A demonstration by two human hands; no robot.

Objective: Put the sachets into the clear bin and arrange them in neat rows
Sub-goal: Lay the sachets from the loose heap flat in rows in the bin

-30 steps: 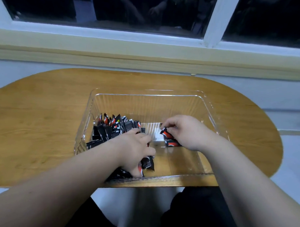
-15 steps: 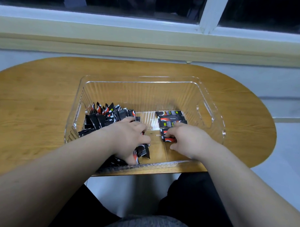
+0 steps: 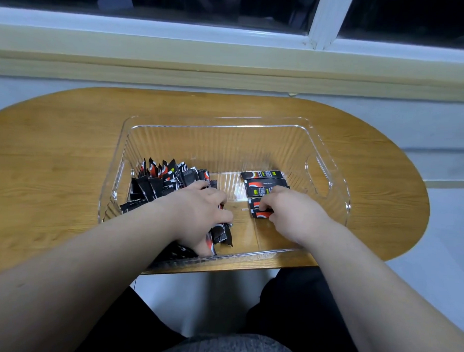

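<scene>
A clear ribbed bin (image 3: pixel 329 153) stands on the wooden table. Inside, on its left, lies a loose heap of black and red sachets (image 3: pixel 161 180). On the right of the bin floor several sachets (image 3: pixel 265 181) lie flat in a row, one behind the other. My left hand (image 3: pixel 200 217) is down in the near part of the heap, its fingers curled round a few sachets. The fingers of my right hand (image 3: pixel 290 212) pinch the nearest sachet (image 3: pixel 259 214) of the row against the bin floor.
The oval wooden table (image 3: pixel 55 159) ends just in front of the bin's near wall. A pale window sill (image 3: pixel 229 67) and a dark window run along the back. My lap is below the table edge.
My right hand has drawn back toward me from the far sachets, uncovering the flat row, and now rests at its near end. My left hand stays in the heap.
</scene>
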